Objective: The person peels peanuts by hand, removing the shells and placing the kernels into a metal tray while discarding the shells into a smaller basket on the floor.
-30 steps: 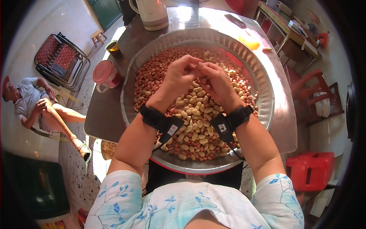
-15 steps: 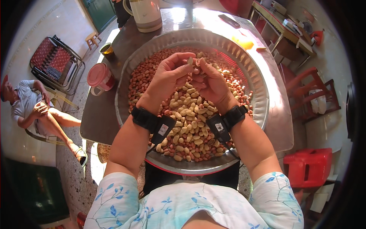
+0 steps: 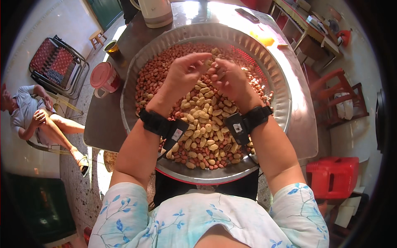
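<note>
Both my hands hover over a wide round metal tray (image 3: 276, 89), close together above its far half. My left hand (image 3: 186, 74) is slightly blurred, its index finger stretched toward the right and its thumb held apart below. Curled fingers of my right hand (image 3: 231, 80) point left; what they hold is too blurred to make out. Below the hands, unshelled peanuts (image 3: 202, 113) lie heaped in the middle and near part of the tray. Reddish shelled peanuts (image 3: 155, 68) spread along its left and far side. Black bands with small boxes sit on both wrists.
The tray rests on a grey table (image 3: 101, 124). Left of it stand a lidded pink cup (image 3: 106, 78) and a dark jar (image 3: 113, 49); a pitcher (image 3: 156, 14) is behind. A phone (image 3: 247, 15) lies far right. A seated person (image 3: 35, 111) is left, a red stool (image 3: 333, 177) right.
My left thumb and index finger have parted from their pinch on a bit of shell. The hands have drawn slightly apart, and the whole view has shifted a little.
</note>
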`<state>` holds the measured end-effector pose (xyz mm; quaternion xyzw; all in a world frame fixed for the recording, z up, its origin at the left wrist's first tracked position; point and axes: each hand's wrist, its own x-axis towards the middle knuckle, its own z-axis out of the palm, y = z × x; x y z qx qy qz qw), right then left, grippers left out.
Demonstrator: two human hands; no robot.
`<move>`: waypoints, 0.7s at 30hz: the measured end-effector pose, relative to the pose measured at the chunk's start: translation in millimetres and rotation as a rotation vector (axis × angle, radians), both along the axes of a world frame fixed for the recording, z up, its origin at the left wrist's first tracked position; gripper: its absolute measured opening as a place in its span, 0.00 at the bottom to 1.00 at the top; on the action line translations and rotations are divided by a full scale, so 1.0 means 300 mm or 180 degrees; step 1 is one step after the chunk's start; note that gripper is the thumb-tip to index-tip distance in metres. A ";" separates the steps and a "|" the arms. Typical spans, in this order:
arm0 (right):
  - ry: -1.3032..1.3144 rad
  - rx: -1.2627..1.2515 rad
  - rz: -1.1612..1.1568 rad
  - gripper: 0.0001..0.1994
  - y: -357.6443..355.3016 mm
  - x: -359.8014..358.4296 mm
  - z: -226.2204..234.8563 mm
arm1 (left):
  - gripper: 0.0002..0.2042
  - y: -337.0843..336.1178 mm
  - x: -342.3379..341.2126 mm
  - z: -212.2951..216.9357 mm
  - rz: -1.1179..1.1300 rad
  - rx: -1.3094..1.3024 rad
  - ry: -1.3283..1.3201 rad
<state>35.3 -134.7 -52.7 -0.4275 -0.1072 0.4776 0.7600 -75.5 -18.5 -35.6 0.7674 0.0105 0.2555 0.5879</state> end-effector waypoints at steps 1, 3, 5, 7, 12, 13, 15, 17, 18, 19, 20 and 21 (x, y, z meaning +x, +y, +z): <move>0.0007 0.0001 -0.0010 0.09 0.004 -0.013 -0.002 | 0.10 -0.008 -0.001 -0.001 -0.0232 0.0137 0.0016; 0.0407 0.0370 0.0324 0.09 0.016 -0.043 -0.007 | 0.09 -0.010 0.000 -0.007 -0.0184 0.0320 0.0121; 0.0708 0.0545 0.0367 0.09 0.018 -0.058 -0.014 | 0.08 -0.002 -0.003 -0.009 -0.0123 0.0504 0.0230; 0.0745 0.0523 0.0405 0.09 0.008 -0.032 -0.028 | 0.08 0.014 0.000 0.005 -0.0167 -0.0331 0.0153; 0.0697 0.0452 -0.0145 0.07 -0.002 -0.013 0.012 | 0.09 0.058 -0.011 -0.059 0.0603 0.2089 0.1086; 0.0573 0.0369 -0.0336 0.06 -0.005 -0.017 0.028 | 0.08 0.056 -0.011 -0.060 0.0491 0.2022 0.1283; 0.0441 0.0299 -0.0539 0.06 -0.006 -0.013 0.028 | 0.07 0.058 -0.006 -0.061 0.0370 0.1967 0.1467; 0.0136 0.0318 -0.0347 0.05 -0.003 0.002 0.002 | 0.07 0.068 0.005 -0.057 0.0661 0.1380 0.1370; 0.0141 0.0321 -0.0342 0.05 -0.002 -0.005 0.006 | 0.07 0.067 0.000 -0.056 0.0665 0.1383 0.1376; 0.0075 0.0218 -0.0387 0.04 -0.001 -0.015 0.011 | 0.07 0.065 -0.006 -0.056 0.0551 0.1411 0.1565; 0.0007 0.0115 -0.0431 0.04 0.000 -0.022 0.014 | 0.08 0.063 -0.012 -0.057 0.0437 0.1437 0.1753; 0.0005 0.0121 -0.0429 0.04 -0.001 -0.022 0.013 | 0.08 0.063 -0.014 -0.058 0.0441 0.1441 0.1750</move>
